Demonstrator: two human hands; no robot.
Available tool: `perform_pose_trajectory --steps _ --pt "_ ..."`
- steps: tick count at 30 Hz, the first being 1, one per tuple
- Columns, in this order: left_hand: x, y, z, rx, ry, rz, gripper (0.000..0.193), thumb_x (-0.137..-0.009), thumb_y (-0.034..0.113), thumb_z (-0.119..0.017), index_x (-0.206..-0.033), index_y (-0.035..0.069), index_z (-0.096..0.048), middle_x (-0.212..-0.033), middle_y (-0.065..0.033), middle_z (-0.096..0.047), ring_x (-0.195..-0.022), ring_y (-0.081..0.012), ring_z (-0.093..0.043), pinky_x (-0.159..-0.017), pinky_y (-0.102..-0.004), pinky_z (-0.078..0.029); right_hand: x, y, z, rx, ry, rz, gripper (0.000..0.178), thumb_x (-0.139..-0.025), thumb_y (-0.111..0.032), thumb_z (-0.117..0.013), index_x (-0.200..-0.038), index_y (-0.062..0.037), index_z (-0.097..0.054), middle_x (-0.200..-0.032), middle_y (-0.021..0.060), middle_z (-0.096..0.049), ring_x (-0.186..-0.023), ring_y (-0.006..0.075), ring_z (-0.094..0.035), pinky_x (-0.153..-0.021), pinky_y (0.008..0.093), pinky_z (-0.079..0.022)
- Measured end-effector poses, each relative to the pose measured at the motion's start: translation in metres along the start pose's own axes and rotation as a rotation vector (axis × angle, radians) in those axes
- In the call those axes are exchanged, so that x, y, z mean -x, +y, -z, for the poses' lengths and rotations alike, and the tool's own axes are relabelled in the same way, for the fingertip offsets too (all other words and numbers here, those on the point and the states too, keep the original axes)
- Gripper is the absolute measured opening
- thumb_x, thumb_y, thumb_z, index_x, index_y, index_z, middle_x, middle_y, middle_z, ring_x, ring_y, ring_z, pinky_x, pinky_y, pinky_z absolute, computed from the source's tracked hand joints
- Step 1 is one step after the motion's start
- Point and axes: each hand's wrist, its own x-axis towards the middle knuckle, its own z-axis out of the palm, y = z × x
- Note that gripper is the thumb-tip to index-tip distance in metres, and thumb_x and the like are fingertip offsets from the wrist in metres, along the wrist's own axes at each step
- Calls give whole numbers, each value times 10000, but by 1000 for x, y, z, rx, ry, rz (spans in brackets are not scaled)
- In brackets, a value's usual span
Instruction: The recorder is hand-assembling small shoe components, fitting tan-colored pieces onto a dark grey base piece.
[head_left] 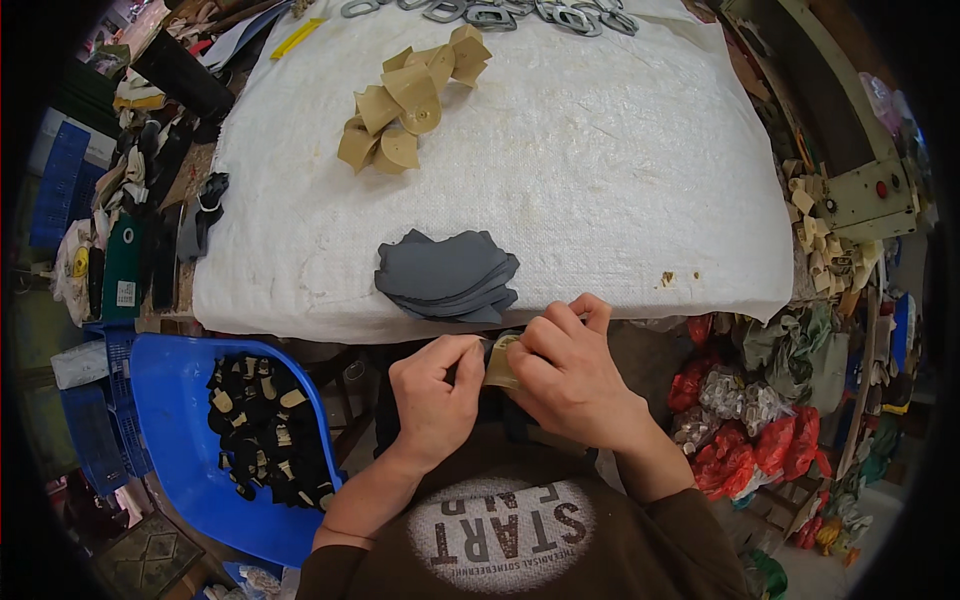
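Just off the table's front edge, I hold a beige curved plastic piece (pixel 503 368) in front of my body. My right hand (pixel 570 370) is closed round its right side, thumb and fingers pressed on it. On its left, my left hand (pixel 438 390) is closed in a pinch; a sliver of dark material shows by its fingertips, but what it grips is mostly hidden. Right in front of my hands lies a fanned stack of dark grey flat cut pieces (pixel 440 270). Farther back is a loose cluster of similar beige curved pieces (pixel 410 100).
A white woven sheet (pixel 620 190) covers the table. Grey ring-shaped parts (pixel 490 15) and a yellow strip (pixel 297 38) lie at its far side. Left of me stands a blue tub (pixel 190 470) of black-and-beige pieces. Red bags (pixel 725 460) sit at the right, below a machine (pixel 865 200).
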Motion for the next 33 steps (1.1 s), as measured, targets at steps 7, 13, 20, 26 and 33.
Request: perform_pose_trajectory --steps 7,13,20,26,33 --pt "0 0 -6 -83 19 -170 58 -782 -32 -613 -839 -27 -621 -702 -137 -609 -598 -281 -605 -543 -314 -471 -1 -3 -6 92 12 41 242 -623 -123 -670 -825 -88 -543 -773 23 -427 -767 213 -455 -776 413 -274" --pt "-2 -1 -7 -245 24 -401 122 -743 -55 -621 -863 -44 -610 -688 -140 -583 -585 -289 -586 -529 -354 -469 0 -2 -11 104 84 32 227 -626 -121 -665 -803 -94 -526 -750 23 -412 -739 208 -455 -769 411 -270" --pt "-1 14 26 95 -180 -35 256 -879 71 -559 -1081 -78 -610 -831 -129 -665 -655 -146 -605 -591 -293 -486 2 17 -8 -186 227 -6 441 -553 -180 -798 -922 -97 -569 -842 17 -518 -757 201 -489 -786 401 -272" --pt "-4 -30 20 746 -619 418 490 -987 361 -390 -1254 -34 -507 -949 -102 -640 -816 -130 -603 -736 -277 -501 3 19 -4 -370 242 -12 458 -595 -185 -811 -982 -86 -587 -895 23 -528 -819 197 -489 -809 390 -263" --pt "-12 -14 9 1054 -863 574 414 -926 351 -425 -1104 -2 -548 -939 -91 -616 -858 -157 -608 -704 -274 -483 1 17 -4 -536 196 32 434 -624 -180 -799 -988 -77 -586 -884 39 -517 -822 211 -490 -846 401 -281"
